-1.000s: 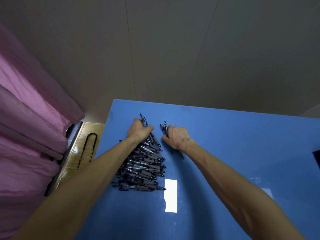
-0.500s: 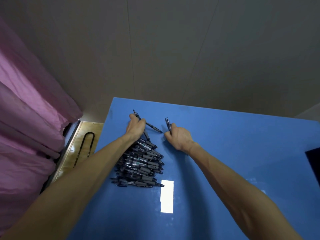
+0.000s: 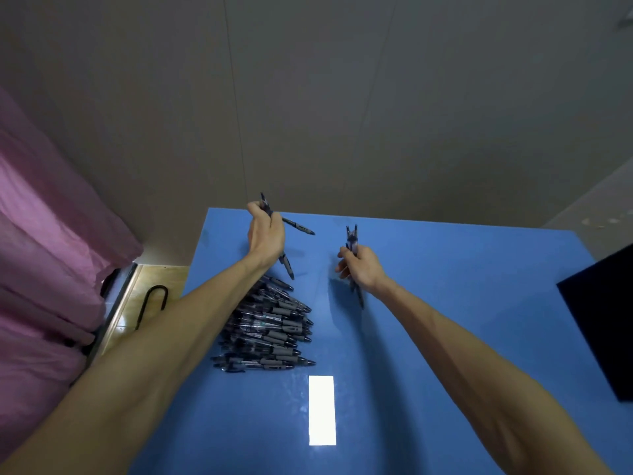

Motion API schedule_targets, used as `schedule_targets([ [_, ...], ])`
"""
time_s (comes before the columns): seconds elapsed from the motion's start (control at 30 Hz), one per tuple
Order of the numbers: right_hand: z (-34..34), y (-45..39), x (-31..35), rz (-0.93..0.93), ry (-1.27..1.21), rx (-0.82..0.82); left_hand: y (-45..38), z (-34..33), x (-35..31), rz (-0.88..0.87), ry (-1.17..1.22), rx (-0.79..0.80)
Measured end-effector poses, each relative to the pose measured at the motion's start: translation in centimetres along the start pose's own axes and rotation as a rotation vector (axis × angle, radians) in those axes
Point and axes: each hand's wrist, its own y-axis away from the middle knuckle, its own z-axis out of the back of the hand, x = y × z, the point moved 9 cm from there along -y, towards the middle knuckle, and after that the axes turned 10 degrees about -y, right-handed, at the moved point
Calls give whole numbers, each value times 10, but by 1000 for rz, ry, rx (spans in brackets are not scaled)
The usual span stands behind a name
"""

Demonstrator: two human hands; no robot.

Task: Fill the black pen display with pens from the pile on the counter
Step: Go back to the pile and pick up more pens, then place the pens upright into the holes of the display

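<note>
- I see my left hand with fingers curled tight round a few pens; one tip sticks out to the right of the knuckles, another hangs below the wrist.
- My right hand is closed in a fist on a small bundle of pens, their ends standing up above the fingers and poking out beneath the palm.
- Below the left hand, under my forearm, the pile of pens lies on the blue counter.
- Well off to the right of my right hand, the black pen display sits at the counter's edge.
</note>
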Motion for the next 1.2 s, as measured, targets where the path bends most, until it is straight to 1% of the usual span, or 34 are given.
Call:
schedule_targets([
  [0.13,10,9,14,22,-178,-58,5,13,-16,-54,4,-8],
  [0.23,18,17,23,22,-217,-117,13,25,-26,-81,-34,-5],
  [0.37,25,32,35,43,-155,-145,27,30,-35,-128,-112,67],
  [0.57,46,60,58,105,-95,-161,60,34,-56,-246,-314,218],
  [0.7,69,91,64,130,-108,-197,92,40,-74,-315,-414,220],
  [0.9,118,165,69,202,-68,-262,161,43,-109,-452,-488,232],
  [1.07,163,253,63,249,-51,-325,240,46,-145,-573,-498,222],
  [1.2,204,330,52,276,2,-383,307,34,-172,-688,-479,234],
])
